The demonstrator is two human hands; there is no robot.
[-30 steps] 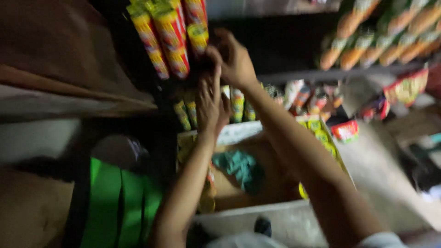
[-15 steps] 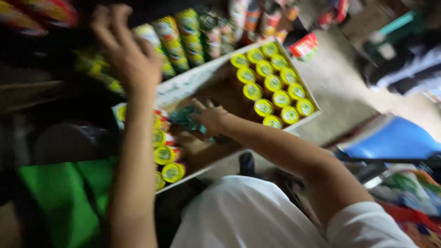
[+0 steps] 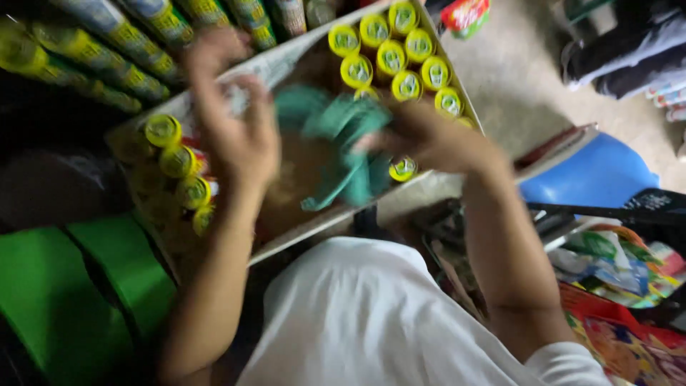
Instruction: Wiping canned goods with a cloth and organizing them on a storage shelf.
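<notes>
A green cloth (image 3: 336,146) was gripped by the closed fingers of the right hand (image 3: 429,139) over the cardboard box (image 3: 300,236) of yellow-topped cans (image 3: 393,57). The left hand (image 3: 236,132) was held open beside it.

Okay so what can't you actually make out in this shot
- Head view: left hand is motion-blurred; whether it holds anything is unclear.
- Right hand: fingertips hidden in the teal cloth.
- Cardboard box: its floor is partly covered by the cloth and arms.
- Yellow-lidded cans: labels too blurred.
</notes>
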